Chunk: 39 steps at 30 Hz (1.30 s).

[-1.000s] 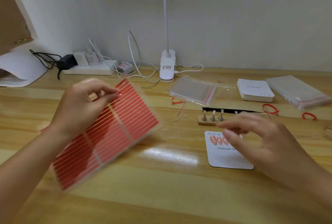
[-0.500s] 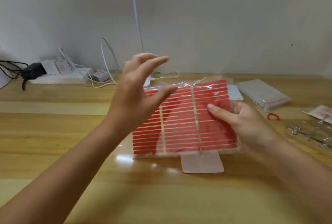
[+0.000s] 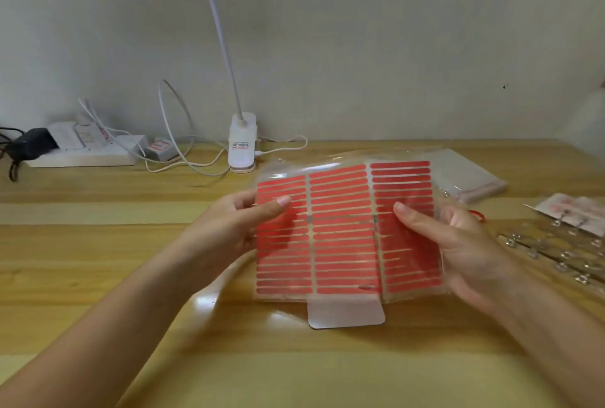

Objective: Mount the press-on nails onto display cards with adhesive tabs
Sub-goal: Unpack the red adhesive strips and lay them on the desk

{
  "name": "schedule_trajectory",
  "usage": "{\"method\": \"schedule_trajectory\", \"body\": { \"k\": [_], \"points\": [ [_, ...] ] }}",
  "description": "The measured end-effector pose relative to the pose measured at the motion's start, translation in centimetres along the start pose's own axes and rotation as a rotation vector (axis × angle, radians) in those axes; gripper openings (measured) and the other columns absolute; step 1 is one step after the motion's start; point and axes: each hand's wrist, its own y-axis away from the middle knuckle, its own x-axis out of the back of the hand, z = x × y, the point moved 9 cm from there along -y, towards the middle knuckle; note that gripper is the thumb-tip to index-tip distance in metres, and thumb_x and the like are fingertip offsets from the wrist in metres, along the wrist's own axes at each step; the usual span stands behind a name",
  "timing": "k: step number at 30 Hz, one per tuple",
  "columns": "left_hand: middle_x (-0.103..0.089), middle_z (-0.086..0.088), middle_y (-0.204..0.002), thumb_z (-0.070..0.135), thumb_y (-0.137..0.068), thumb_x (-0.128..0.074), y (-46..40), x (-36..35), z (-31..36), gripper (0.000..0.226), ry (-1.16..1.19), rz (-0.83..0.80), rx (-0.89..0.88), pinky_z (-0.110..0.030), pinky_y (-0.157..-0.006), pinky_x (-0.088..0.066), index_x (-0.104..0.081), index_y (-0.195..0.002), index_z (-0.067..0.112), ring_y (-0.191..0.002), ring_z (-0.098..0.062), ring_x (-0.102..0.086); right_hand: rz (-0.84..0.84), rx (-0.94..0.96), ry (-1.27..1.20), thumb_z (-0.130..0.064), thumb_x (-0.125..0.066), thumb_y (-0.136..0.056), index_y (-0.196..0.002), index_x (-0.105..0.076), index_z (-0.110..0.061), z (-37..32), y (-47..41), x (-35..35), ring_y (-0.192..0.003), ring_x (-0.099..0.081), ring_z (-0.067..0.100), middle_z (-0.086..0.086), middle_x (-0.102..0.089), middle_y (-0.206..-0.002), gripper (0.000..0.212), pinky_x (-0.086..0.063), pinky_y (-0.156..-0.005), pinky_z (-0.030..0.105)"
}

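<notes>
Sheet of red adhesive tabs (image 3: 343, 231), in a clear plastic sleeve: being held upright above the middle of the wooden table (image 3: 98, 276), three columns of strips facing the viewer.
Left hand (image 3: 229, 231): gripping the sheet's left edge, thumb lying across the front.
Right hand (image 3: 458, 244): gripping the right edge, thumb on the front, fingers behind.
White display card (image 3: 346, 312): lying flat on the table, showing just below the sheet.
Clip lamp (image 3: 241, 142) and power strip (image 3: 82, 149): sitting along the table's far edge.
Clear bags (image 3: 471, 175): lying toward the far right corner.
</notes>
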Motion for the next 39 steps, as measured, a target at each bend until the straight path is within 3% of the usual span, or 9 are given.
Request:
{"method": "schedule_trajectory", "body": {
  "k": [5,12,21,26,30,34,39],
  "points": [
    [-0.071,-0.014,-0.1,0.025,-0.059,-0.072,0.2,0.9,-0.1,0.035,0.031,0.031,0.02,-0.028,-0.062,-0.058,-0.073,-0.09,0.01,-0.085,-0.022,-0.07,0.043,-0.043,0.057,-0.028,-0.067,-0.062,-0.079,-0.075,-0.019,0.5,0.0,0.8,-0.078,-0.071,0.02,0.008,-0.073,-0.088,0.021,-0.055,-0.056,0.025],
    [-0.072,-0.012,-0.096,0.028,-0.056,-0.072,0.5,0.8,0.9,0.034,-0.035,0.024,-0.008,-0.028,-0.057,-0.058,-0.075,-0.086,0.011,-0.083,-0.022,-0.07,0.012,-0.055,0.111,-0.024,-0.065,-0.066,-0.079,-0.076,-0.021,0.0,0.0,1.2,-0.078,-0.071,0.019,0.007,-0.073,-0.087,0.017,-0.054,-0.056,0.023],
    [-0.072,-0.012,-0.093,0.028,-0.056,-0.073,0.6,1.6,0.8,0.031,-0.042,0.082,-0.008,-0.022,-0.049,-0.054,-0.075,-0.082,0.011,-0.079,-0.02,-0.07,0.049,-0.075,0.199,-0.032,-0.067,-0.058,-0.075,-0.075,-0.02,-0.3,0.0,2.0,-0.075,-0.071,0.019,0.007,-0.073,-0.085,0.022,-0.055,-0.055,0.023],
    [-0.073,-0.01,-0.092,0.03,-0.053,-0.073,0.6,1.9,0.8,0.028,-0.041,0.107,-0.001,-0.027,-0.054,-0.057,-0.076,-0.077,0.016,-0.081,-0.02,-0.07,0.045,-0.06,0.221,-0.035,-0.063,-0.063,-0.08,-0.074,-0.021,-0.5,0.0,2.2,-0.077,-0.07,0.019,0.008,-0.073,-0.087,0.024,-0.058,-0.062,0.027],
    [-0.072,-0.011,-0.094,0.029,-0.052,-0.074,0.6,2.5,1.1,0.035,-0.054,0.122,-0.006,-0.029,-0.057,-0.058,-0.074,-0.082,0.011,-0.083,-0.023,-0.07,0.0,-0.049,0.221,-0.027,-0.06,-0.067,-0.079,-0.076,-0.021,-1.2,0.1,1.7,-0.073,-0.07,0.017,0.007,-0.073,-0.084,0.02,-0.055,-0.053,0.023],
    [-0.072,-0.011,-0.093,0.024,-0.06,-0.07,0.7,2.8,1.8,0.024,-0.103,0.113,-0.033,-0.027,-0.053,-0.057,-0.074,-0.081,0.013,-0.083,-0.023,-0.07,-0.026,-0.061,0.202,-0.022,-0.066,-0.059,-0.076,-0.075,-0.012,-1.3,0.3,1.3,-0.07,-0.07,0.017,0.01,-0.073,-0.084,0.022,-0.054,-0.051,0.023],
    [-0.072,-0.011,-0.092,0.026,-0.057,-0.076,1.1,3.3,2.9,0.024,-0.132,0.115,-0.066,-0.026,-0.054,-0.056,-0.075,-0.078,0.017,-0.082,-0.023,-0.07,-0.087,-0.103,0.192,-0.026,-0.07,-0.051,-0.077,-0.076,-0.015,-1.3,0.7,0.3,-0.072,-0.07,0.018,0.009,-0.073,-0.086,0.029,-0.057,-0.055,0.027]
  ]
}}
